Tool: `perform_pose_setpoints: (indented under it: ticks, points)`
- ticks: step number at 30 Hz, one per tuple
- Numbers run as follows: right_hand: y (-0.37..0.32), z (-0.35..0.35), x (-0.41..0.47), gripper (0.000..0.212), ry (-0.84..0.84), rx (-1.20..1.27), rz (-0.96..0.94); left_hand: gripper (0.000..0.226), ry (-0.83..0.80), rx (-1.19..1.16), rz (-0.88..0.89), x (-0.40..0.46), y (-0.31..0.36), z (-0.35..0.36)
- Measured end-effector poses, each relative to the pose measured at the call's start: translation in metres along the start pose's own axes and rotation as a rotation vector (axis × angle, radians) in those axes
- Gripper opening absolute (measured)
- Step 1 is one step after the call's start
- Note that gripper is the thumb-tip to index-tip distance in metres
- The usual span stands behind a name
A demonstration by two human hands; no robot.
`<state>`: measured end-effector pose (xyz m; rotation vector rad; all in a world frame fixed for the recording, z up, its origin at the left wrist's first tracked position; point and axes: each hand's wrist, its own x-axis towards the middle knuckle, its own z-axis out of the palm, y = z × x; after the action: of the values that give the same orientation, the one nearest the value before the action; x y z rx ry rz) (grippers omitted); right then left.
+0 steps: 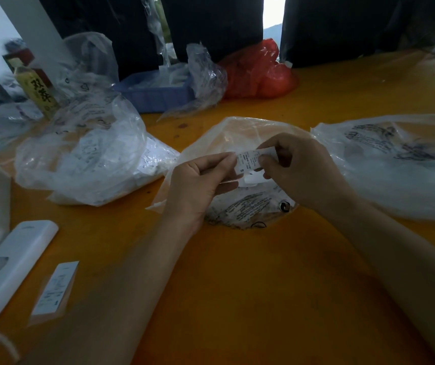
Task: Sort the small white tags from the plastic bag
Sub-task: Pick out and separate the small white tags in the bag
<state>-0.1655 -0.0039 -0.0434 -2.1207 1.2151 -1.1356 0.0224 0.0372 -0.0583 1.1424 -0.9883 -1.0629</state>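
A small white tag point(248, 160) with black print and a letter S is held up between both hands above a clear plastic bag point(248, 209) on the orange table. My left hand point(198, 184) pinches the tag's left edge. My right hand point(299, 171) pinches its right end with thumb and fingers. More white tag pieces point(253, 178) show just under the held one. A second clear bag point(84, 156) at the left holds several white tags. Another printed bag point(395, 164) lies at the right.
A white remote point(11, 267) and a white card point(55, 288) lie at the front left on the orange table point(250, 285). A blue tray point(155, 93), a red bag point(258, 72) and a yellow labelled bottle point(40, 90) stand at the back.
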Motion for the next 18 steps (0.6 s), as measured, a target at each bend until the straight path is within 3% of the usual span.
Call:
perform_pose_setpoints:
  ticks: [4,9,14,18]
  points:
    - [0.002,0.0014,-0.0004,0.014,-0.051,0.034,-0.017,0.011,-0.034,0.127,0.062,-0.0031,0.0004,0.0005]
    - [0.0023,-0.0003,0.0011,0.021,0.099,0.201,0.084,0.014,-0.035,0.146,0.061,-0.0041,0.0013,0.0006]
    - [-0.0011,0.0054,-0.0041,0.028,-0.029,0.231,0.087,0.009,-0.033,0.221,0.1,-0.004,-0.0002,-0.0007]
    - [-0.0004,0.0092,-0.0044,0.009,0.028,0.169,0.093,0.007,0.019,0.171,0.07,-0.0018,0.0012,-0.0008]
